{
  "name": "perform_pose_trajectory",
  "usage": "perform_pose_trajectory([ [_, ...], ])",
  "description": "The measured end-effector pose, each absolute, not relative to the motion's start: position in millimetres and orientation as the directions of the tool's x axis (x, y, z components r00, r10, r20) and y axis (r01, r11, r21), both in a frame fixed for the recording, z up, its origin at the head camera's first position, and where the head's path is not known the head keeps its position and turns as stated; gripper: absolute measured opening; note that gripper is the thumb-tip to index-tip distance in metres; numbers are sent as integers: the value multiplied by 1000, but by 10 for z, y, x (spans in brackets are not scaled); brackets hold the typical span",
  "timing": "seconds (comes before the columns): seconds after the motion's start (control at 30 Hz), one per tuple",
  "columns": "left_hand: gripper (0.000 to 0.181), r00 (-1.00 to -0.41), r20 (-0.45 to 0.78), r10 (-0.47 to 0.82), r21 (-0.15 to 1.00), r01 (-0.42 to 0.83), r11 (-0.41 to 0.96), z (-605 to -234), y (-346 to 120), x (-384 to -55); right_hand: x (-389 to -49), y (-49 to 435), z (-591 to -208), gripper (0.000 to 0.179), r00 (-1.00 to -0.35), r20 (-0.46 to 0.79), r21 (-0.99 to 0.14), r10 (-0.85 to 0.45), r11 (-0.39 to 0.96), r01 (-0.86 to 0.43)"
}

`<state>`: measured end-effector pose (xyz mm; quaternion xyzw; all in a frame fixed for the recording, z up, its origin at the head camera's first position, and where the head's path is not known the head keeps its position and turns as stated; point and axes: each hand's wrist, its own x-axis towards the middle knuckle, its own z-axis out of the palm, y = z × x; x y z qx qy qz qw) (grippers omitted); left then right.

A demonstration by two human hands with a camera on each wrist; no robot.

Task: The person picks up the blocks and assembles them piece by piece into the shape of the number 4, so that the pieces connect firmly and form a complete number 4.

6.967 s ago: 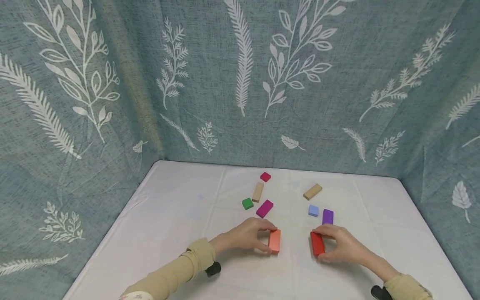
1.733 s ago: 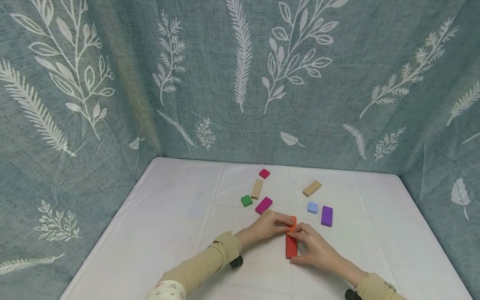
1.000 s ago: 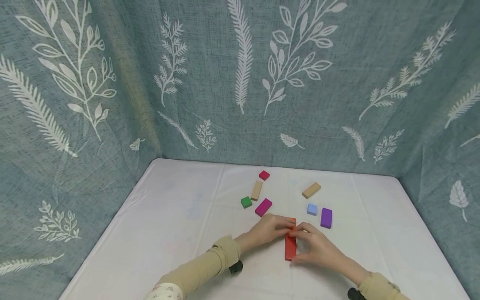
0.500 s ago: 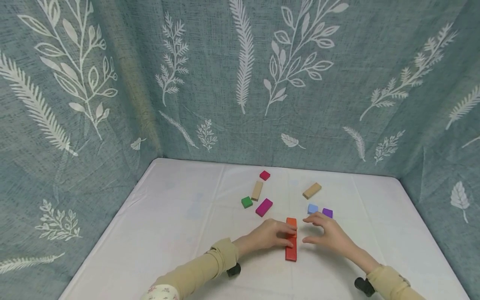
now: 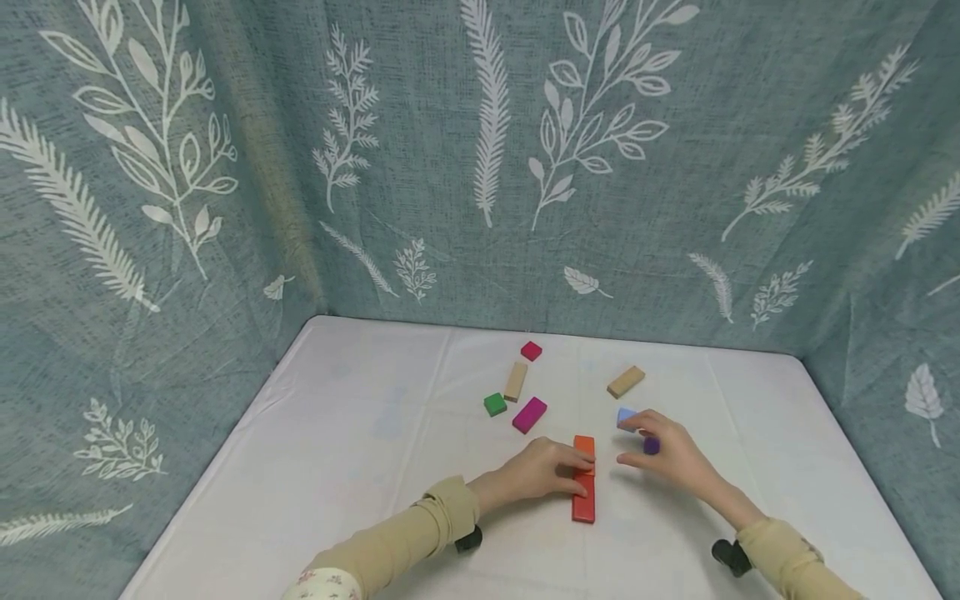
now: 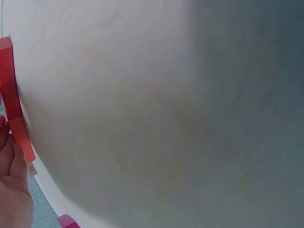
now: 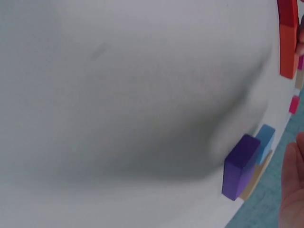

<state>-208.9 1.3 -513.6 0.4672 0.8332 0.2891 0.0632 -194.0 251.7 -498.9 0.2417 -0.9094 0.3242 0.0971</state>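
An orange block (image 5: 584, 447) and a red block (image 5: 583, 507) lie end to end in one line on the white table. My left hand (image 5: 538, 468) bends over their joint, with fingers curled across the orange block and the thumb over the red one. In the left wrist view its fingers lie against the side of the orange block (image 6: 22, 138). My right hand (image 5: 671, 454) hovers around a purple block (image 5: 651, 446), thumb and fingers spread apart, holding nothing. In the right wrist view the purple block (image 7: 239, 166) stands apart from the hand, beside a light blue block (image 7: 265, 142).
Behind the hands lie a magenta block (image 5: 529, 415), a green block (image 5: 495, 405), a crimson block (image 5: 531, 351) and two wooden blocks, one on the left (image 5: 516, 382) and one on the right (image 5: 626, 382). A patterned curtain (image 5: 450, 275) encloses the table's back and sides.
Both hands brought the orange and red blocks together into one line. My right hand then let go of the red block and moved right to the purple block; the left stayed at the joint.
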Motion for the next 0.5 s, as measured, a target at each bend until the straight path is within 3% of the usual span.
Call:
perform_pose_trajectory([
  [0.5, 40, -583, 132, 802, 580, 701, 414, -5139, 14, -2066, -2137, 2593, -4966, 47, -897, 312, -528, -312, 728, -437],
])
